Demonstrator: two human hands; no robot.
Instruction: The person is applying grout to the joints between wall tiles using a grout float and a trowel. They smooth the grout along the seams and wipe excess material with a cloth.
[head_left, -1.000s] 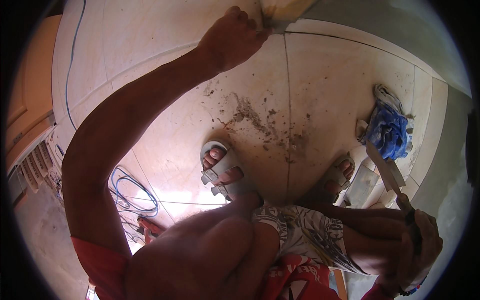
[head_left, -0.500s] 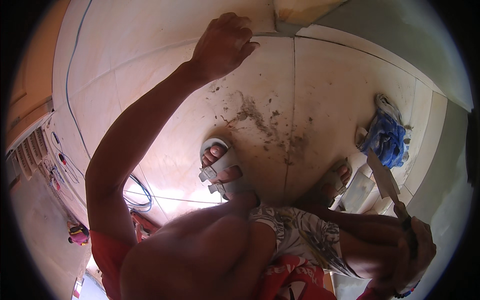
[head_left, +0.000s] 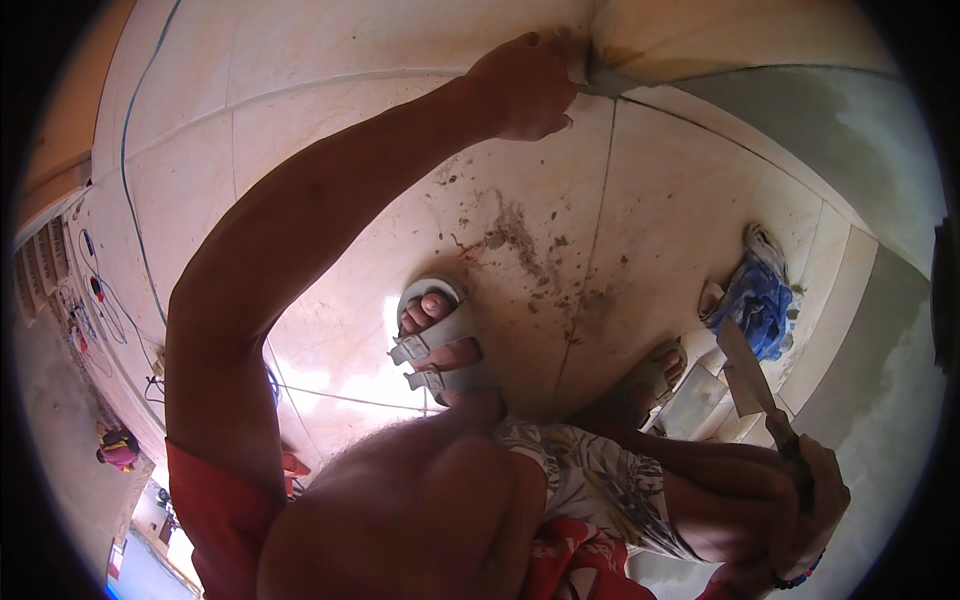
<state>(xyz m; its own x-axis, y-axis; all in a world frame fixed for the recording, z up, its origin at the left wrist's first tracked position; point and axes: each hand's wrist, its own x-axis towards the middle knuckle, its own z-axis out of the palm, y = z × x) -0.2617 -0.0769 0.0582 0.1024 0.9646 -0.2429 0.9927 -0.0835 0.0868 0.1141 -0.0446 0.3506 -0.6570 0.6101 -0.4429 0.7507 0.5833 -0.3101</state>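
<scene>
The right hand [head_left: 818,492] grasps a trowel [head_left: 743,368], while the left hand [head_left: 525,88], whose grip I cannot tell, is near the wall corner [head_left: 606,78].

Trowel [head_left: 746,372] in right hand [head_left: 820,490], cloth [head_left: 750,305] beyond it, debris [head_left: 515,235] on floor [head_left: 672,205], cable [head_left: 127,190] far left

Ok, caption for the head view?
Left hand by the wall, right hand gripping a trowel, sandals on dirty tiles.
</scene>
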